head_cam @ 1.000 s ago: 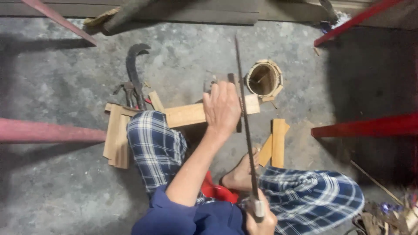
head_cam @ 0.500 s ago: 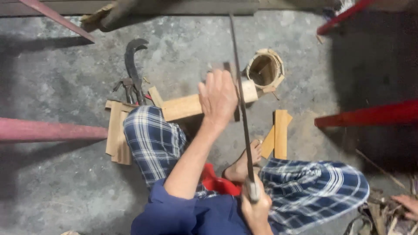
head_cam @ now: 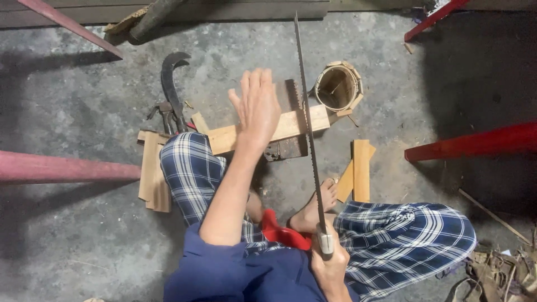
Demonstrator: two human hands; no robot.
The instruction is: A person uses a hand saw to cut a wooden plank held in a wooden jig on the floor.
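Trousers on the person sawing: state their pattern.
Blue-and-white plaid trousers, seen in the head view, the only one.

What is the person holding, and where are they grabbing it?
The right hand grips a long thin saw by its handle end. The left hand is open above the wooden plank, holding nothing.

Saw blade (head_cam: 306, 123) bars the plank's (head_cam: 291, 124) right; sickle (head_cam: 170, 89) crowds left.

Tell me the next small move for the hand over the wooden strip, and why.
Probably lower the left hand back onto the wooden strip to pin it. That hand is lifted, fingers spread, while the saw blade held by the right hand crosses the strip near its right end, so the strip looks unsteadied.
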